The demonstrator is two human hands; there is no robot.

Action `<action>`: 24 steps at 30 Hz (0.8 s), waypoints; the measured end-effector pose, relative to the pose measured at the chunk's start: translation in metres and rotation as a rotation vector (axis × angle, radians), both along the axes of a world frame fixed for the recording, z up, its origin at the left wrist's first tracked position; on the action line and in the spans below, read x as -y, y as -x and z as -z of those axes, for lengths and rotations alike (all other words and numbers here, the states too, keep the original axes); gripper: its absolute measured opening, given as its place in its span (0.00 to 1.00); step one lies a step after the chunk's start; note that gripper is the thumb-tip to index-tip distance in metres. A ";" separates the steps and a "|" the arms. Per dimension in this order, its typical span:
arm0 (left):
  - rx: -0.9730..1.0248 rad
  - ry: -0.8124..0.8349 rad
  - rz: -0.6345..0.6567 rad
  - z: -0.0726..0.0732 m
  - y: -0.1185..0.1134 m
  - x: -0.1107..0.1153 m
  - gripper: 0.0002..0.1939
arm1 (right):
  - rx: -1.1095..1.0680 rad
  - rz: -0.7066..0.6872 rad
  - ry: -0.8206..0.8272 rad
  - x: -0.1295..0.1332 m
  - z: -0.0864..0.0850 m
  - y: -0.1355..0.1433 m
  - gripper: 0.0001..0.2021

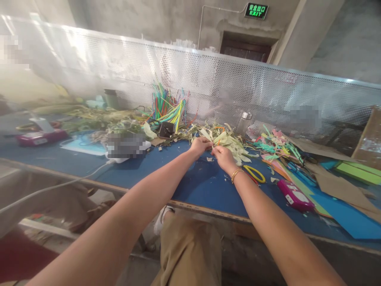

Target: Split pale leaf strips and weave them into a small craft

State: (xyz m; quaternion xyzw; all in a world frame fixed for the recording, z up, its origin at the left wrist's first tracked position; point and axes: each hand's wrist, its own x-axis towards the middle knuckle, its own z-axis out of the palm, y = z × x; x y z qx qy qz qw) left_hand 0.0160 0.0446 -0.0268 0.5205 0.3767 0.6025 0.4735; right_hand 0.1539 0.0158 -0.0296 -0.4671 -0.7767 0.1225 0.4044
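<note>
My left hand (pixel 201 146) and my right hand (pixel 223 156) meet over the blue table (pixel 190 178), fingertips pinched close together. Between them is something small and pale, too small to name. Just behind my hands spreads a heap of pale green husk-like leaves (pixel 235 145), some of it touching or close to my fingers. A gold bracelet (pixel 236 174) circles my right wrist. Yellow-handled scissors (pixel 254 173) lie right of my right hand.
Colourful pipe cleaners (pixel 166 105) stand at the back beside a black box (pixel 166 130). A bottle (pixel 244 122) is behind the leaves. A magenta device (pixel 294 195) and coloured sheets (pixel 342 208) lie right. A white power strip (pixel 131 153) with its cable is left.
</note>
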 end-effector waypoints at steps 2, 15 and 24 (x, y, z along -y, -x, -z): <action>-0.003 0.003 -0.009 -0.001 0.000 0.000 0.08 | -0.004 -0.008 0.005 0.001 -0.001 0.000 0.14; -0.091 0.009 0.088 0.001 0.006 -0.003 0.09 | -0.016 -0.028 0.051 0.007 -0.001 0.001 0.16; 0.032 0.090 0.111 -0.004 0.006 0.003 0.15 | -0.322 0.124 0.231 -0.008 0.007 -0.008 0.27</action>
